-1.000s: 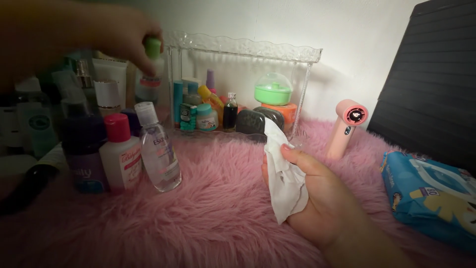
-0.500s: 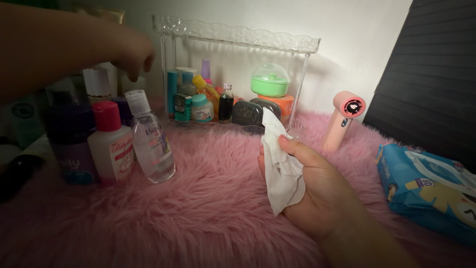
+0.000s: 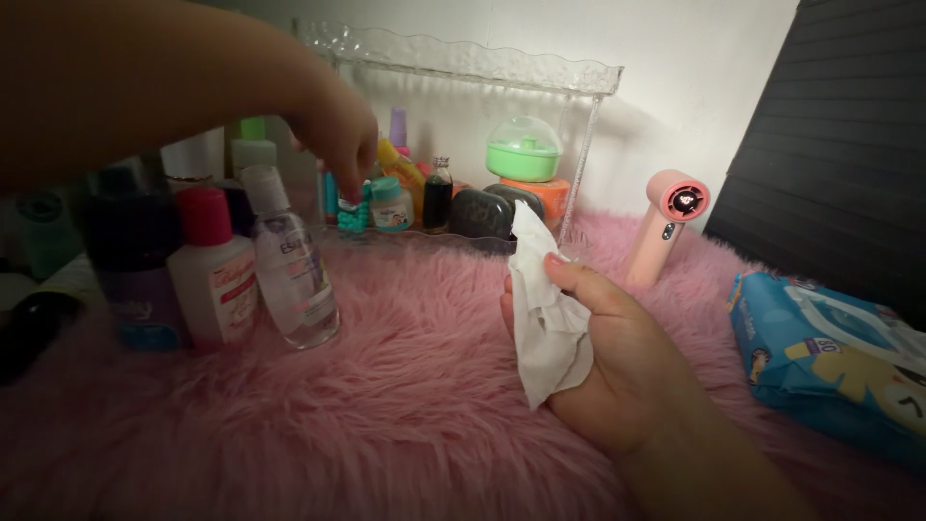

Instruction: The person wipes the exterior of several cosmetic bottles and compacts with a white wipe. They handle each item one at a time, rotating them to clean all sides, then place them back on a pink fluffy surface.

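Wipe is bunched up white in our right hand, gripped tight over the middle of the pink fuzzy counter. Our left hand is up at the back edge, fingertips pinching a small teal bottle in the clear organizer.

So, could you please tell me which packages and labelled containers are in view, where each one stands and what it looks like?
Wipes pack: right, lying flat on the pink fur; soft blue pouch with a white flap.
Clear bottle: left, leaning; white flip cap, pale label.
Red-capped bottle: beside it, upright; white with a pink label.
Small teal box: in the clear rack, at the left hand's fingertips.
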